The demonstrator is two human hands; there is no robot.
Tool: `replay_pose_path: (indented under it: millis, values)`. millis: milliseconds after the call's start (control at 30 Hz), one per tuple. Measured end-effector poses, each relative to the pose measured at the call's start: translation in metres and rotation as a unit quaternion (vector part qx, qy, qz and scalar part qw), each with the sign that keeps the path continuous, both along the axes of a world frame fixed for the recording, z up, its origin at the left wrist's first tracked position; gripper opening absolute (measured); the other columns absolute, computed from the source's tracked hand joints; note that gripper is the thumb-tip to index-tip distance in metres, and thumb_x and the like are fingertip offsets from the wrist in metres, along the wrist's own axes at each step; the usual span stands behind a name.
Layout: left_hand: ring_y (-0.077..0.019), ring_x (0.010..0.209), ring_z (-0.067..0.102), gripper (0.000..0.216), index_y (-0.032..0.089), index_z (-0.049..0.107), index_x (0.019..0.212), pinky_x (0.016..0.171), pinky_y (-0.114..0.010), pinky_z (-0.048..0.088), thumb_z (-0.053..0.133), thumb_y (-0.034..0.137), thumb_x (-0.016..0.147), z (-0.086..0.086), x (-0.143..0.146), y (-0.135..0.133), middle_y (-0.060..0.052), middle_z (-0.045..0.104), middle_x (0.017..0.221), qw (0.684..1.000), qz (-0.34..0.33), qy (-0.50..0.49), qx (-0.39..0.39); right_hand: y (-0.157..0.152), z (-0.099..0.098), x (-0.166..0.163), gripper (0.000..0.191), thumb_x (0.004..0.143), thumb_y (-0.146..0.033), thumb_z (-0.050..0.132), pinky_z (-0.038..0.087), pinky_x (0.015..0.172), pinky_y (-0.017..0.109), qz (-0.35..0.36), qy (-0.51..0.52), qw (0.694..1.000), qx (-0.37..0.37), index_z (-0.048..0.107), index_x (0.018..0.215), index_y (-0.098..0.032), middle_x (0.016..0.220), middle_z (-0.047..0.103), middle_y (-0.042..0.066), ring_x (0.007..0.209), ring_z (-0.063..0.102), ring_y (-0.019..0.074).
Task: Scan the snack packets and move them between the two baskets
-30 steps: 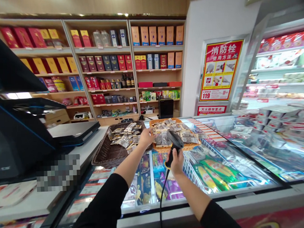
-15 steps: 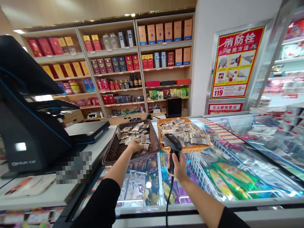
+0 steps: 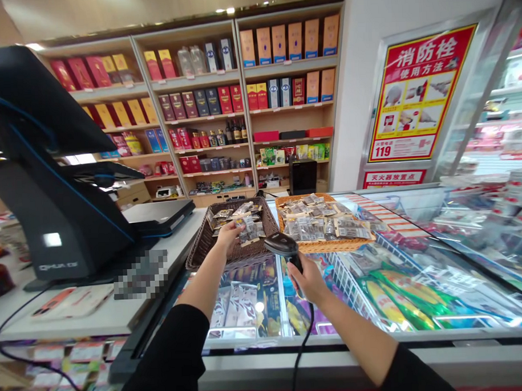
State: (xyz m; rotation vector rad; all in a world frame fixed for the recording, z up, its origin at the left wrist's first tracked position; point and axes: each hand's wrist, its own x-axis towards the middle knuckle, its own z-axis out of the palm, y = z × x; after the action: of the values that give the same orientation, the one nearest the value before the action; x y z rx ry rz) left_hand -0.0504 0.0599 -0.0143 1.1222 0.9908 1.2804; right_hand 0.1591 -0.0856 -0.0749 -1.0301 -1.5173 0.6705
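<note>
My left hand (image 3: 229, 236) is closed on a small clear snack packet (image 3: 248, 229), over the dark brown wicker basket (image 3: 197, 244). More such packets lie loose in that basket. In my right hand (image 3: 310, 279) is a black handheld barcode scanner (image 3: 281, 244), gripped by its handle. Its head points left, toward the packet, and its cord hangs down in front of the freezer. Just beyond the scanner stands an orange wicker basket (image 3: 335, 246), heaped with similar packets (image 3: 305, 228).
Both baskets rest on the glass top of a chest freezer (image 3: 287, 328) filled with packaged goods. To the left, a counter holds a black point-of-sale terminal (image 3: 69, 225), a flat scale (image 3: 161, 213) and a phone-like item (image 3: 72, 302). Shelves of boxed bottles (image 3: 215, 100) line the back wall.
My left hand has lifted slightly with a packet, which now shows at its fingertips. The scanner has turned left and come nearer to it. The view has shifted a little.
</note>
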Motion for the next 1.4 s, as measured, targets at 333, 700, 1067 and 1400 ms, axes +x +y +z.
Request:
replay_pose_path:
  millis: [333,700,1067,1400]
  values:
    - [-0.0175,0.071,0.063,0.029,0.015,0.065,0.08,0.06,-0.026,0.05,0.077,0.02,0.055,-0.001,-0.001,0.002,-0.005,0.067,0.077,1.0,0.004,-0.03,0.001,0.0,-0.001,-0.001,0.018,0.084,-0.036,0.052,0.035,0.04,0.022,-0.007,-0.03,0.999,0.014,0.057,0.084,-0.019,0.047,0.05,-0.004,0.039,0.047,0.013]
    - [-0.0137,0.062,0.059,0.037,0.016,0.066,0.079,0.053,-0.022,0.044,0.081,0.029,0.047,0.001,-0.002,-0.001,-0.001,0.065,0.071,0.999,0.029,0.019,0.017,0.0,-0.003,-0.004,0.023,0.086,-0.042,0.049,0.034,0.033,0.02,0.012,0.076,0.997,0.0,0.048,0.082,-0.02,0.048,0.048,-0.007,0.031,0.042,0.0088]
    - [-0.012,0.061,0.057,0.043,0.015,0.067,0.089,0.054,-0.021,0.04,0.073,0.042,0.057,0.048,0.145,0.0,-0.003,0.065,0.074,0.985,-0.042,0.089,0.145,0.019,0.014,0.028,0.028,0.085,-0.048,0.048,0.039,0.036,0.02,-0.173,0.417,0.881,0.144,0.04,0.08,-0.022,0.058,0.051,-0.006,0.036,0.045,0.0079]
    - [-0.0225,0.098,0.057,0.035,0.019,0.065,0.106,0.086,-0.031,0.041,0.06,0.03,0.074,0.042,0.151,0.029,-0.008,0.066,0.102,0.85,0.152,0.443,0.241,0.025,0.002,0.031,0.028,0.088,-0.049,0.043,0.039,0.036,0.022,-0.217,0.384,0.892,0.1,0.038,0.079,-0.022,0.055,0.049,-0.006,0.036,0.043,0.009]
